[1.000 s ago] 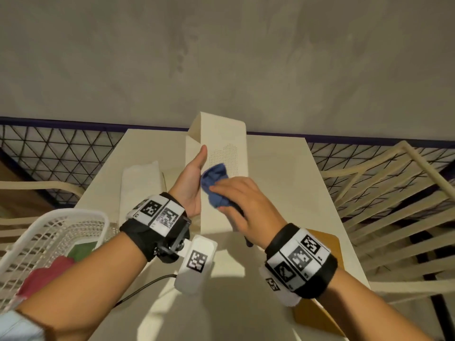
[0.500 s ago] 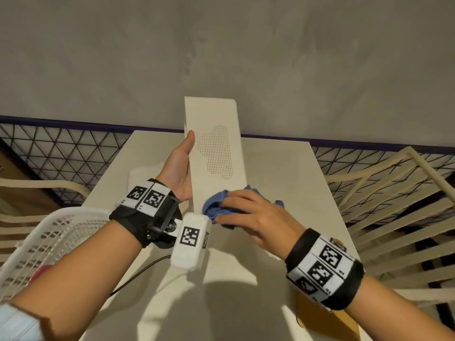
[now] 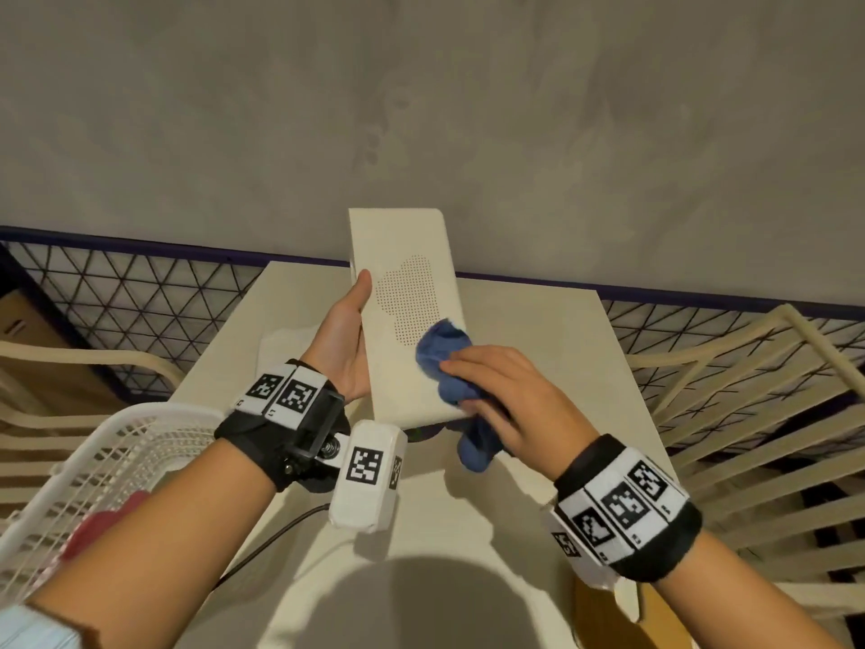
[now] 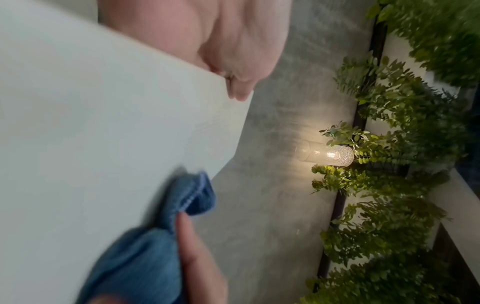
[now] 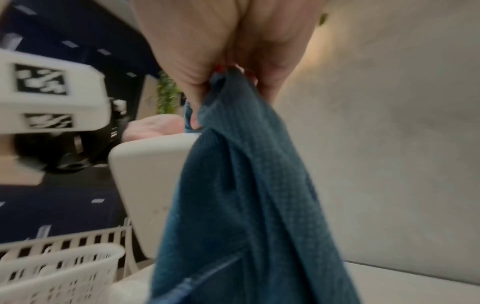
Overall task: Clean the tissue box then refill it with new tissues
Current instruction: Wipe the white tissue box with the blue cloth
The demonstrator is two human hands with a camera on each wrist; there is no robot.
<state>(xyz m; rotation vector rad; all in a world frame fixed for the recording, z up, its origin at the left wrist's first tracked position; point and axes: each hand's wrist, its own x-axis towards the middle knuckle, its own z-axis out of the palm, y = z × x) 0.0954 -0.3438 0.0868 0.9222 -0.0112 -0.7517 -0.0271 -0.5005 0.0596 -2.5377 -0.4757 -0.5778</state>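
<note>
A cream tissue box [image 3: 405, 316] with a dotted cloud pattern is held tilted up above the table, its long face toward me. My left hand [image 3: 344, 339] grips its left edge, thumb on the front; the same box [image 4: 103, 133] fills the left wrist view. My right hand [image 3: 496, 395] holds a bunched blue cloth [image 3: 444, 363] and presses it on the box's lower right part. The cloth's tail hangs below the box's near end. In the right wrist view the cloth [image 5: 246, 195] drapes from my fingers beside the box [image 5: 145, 185].
A cream table [image 3: 538, 348] lies under the box, with a white folded stack [image 3: 285, 344] at its back left. A white slatted basket [image 3: 117, 461] stands at the left. Cream slatted chairs [image 3: 749, 414] flank the table. A grey wall and a mesh panel [image 3: 140, 302] lie behind.
The box was lifted and tilted so its dotted face turned toward me. My right hand slid the cloth down toward the near end, then back up along the right side.
</note>
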